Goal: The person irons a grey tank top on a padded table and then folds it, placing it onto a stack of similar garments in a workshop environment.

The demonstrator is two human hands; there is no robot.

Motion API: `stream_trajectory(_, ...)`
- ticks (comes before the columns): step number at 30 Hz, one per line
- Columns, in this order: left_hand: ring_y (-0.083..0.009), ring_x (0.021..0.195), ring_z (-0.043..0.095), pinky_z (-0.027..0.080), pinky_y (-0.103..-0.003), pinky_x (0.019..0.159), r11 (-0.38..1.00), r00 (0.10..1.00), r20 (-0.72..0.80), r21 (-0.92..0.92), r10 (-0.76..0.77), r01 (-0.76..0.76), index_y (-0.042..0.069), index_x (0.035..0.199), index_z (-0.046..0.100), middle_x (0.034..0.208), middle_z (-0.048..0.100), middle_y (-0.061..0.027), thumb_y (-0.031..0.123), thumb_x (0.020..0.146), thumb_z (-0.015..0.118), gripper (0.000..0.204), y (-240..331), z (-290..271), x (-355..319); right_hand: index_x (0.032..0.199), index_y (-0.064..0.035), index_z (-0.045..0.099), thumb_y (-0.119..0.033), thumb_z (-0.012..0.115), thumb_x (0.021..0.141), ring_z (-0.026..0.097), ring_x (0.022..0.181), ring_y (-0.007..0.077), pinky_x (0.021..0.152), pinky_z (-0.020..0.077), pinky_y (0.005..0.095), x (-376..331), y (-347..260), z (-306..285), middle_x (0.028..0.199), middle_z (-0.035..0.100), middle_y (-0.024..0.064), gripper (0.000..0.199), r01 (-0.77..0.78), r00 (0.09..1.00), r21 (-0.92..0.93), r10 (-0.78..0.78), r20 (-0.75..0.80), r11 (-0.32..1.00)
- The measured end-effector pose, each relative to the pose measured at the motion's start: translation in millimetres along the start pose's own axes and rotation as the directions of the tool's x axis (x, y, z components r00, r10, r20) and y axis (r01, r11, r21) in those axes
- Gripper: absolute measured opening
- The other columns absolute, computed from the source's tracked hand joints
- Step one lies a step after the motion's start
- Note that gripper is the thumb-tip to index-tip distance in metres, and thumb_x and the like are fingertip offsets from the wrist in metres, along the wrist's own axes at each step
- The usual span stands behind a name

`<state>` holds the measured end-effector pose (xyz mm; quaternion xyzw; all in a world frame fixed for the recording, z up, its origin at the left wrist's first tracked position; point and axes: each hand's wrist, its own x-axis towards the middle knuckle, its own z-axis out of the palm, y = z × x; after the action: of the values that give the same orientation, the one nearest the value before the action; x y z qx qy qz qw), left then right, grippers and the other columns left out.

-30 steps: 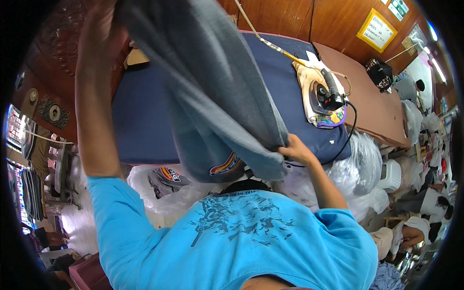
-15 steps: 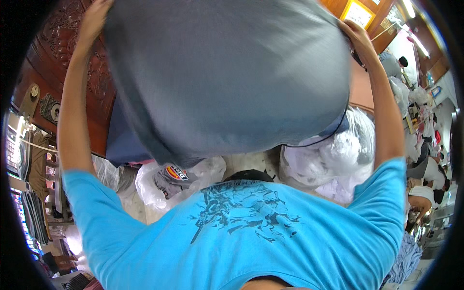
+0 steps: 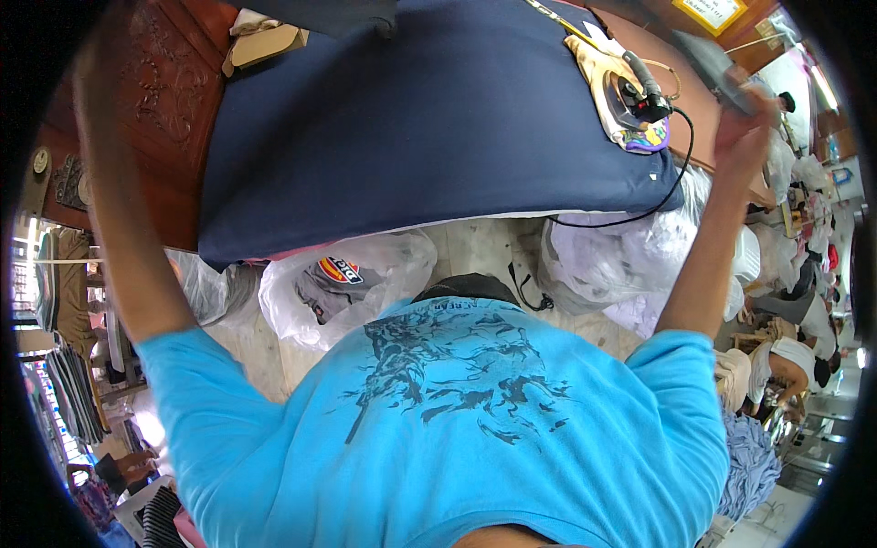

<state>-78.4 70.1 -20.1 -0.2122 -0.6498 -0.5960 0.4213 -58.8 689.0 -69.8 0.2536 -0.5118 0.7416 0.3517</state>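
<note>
Gripping a grey garment (image 3: 722, 68) edge, your right hand (image 3: 744, 137) is closed; it looks soft, light. Take it by the hem. Your left hand (image 3: 91, 73) is blurred, so I cannot tell its grip.

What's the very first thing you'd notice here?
The big navy padded ironing board fills the upper middle, with an iron resting at its right end. Below, a bright blue shirt fills the foreground, and the right hand is raised high on the right, gripping grey cloth.
</note>
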Motion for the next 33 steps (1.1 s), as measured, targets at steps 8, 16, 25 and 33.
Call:
stream_trajectory(8, -0.0086, 0.079, 0.051, 0.041, -0.022, 0.073, 0.648, 0.575, 0.309, 0.251, -0.758, 0.719, 0.002, 0.089, 0.058, 0.082, 0.055, 0.0003, 0.010, 0.077, 0.058, 0.014, -48.5, 12.5, -322.0, 0.095, -0.0037, 0.059, 0.005, 0.042, 0.066, 0.053, 0.081, 0.0090, 0.068, 0.0390, 0.0198, -228.0, 81.6, -72.4, 0.093, 0.060, 0.0025, 0.035, -0.620, 0.780, -0.648, 0.435, -0.450, 0.443)
stream_trajectory(16, -0.0292, 0.109, 0.052, 0.041, -0.043, 0.090, 0.330, 0.678, 0.024, 0.886, -0.734, 0.327, 0.010, 0.118, 0.054, 0.118, 0.055, -0.0141, 0.030, 0.083, 0.054, 0.040, -101.7, 74.8, -320.5, 0.115, -0.0044, 0.055, -0.019, 0.050, 0.081, 0.052, 0.108, 0.0321, 0.093, 0.0396, 0.0391, -199.0, 150.8, -99.0, 0.115, 0.056, 0.0168, 0.037, -0.300, 0.826, -0.951, 0.476, -0.300, -0.079)
stream_trajectory(25, -0.0278, 0.094, 0.054, 0.041, -0.035, 0.084, 0.241, 0.537, -0.086, 0.827, -0.839, 0.508, -0.001, 0.109, 0.051, 0.103, 0.054, -0.0166, 0.022, 0.084, 0.058, 0.035, -192.4, 44.7, -331.9, 0.106, -0.0022, 0.045, -0.023, 0.055, 0.081, 0.056, 0.094, 0.0425, 0.082, 0.0433, 0.0486, -193.1, 185.9, -67.9, 0.096, 0.059, 0.0276, 0.034, -0.550, 0.675, -0.826, 0.648, -0.353, 0.123)
stream_trajectory(33, -0.0310, 0.095, 0.052, 0.039, -0.036, 0.084, 0.512, 0.843, 0.096, 0.828, -0.529, 0.227, -0.006, 0.117, 0.046, 0.112, 0.051, -0.0195, 0.014, 0.092, 0.046, 0.032, -151.9, 14.0, -357.7, 0.120, -0.0158, 0.043, -0.017, 0.049, 0.086, 0.060, 0.086, 0.0384, 0.076, 0.0445, 0.0484, -211.8, 146.8, -79.0, 0.093, 0.062, 0.0198, 0.034, -0.574, 0.687, -0.778, 0.668, -0.287, 0.256)
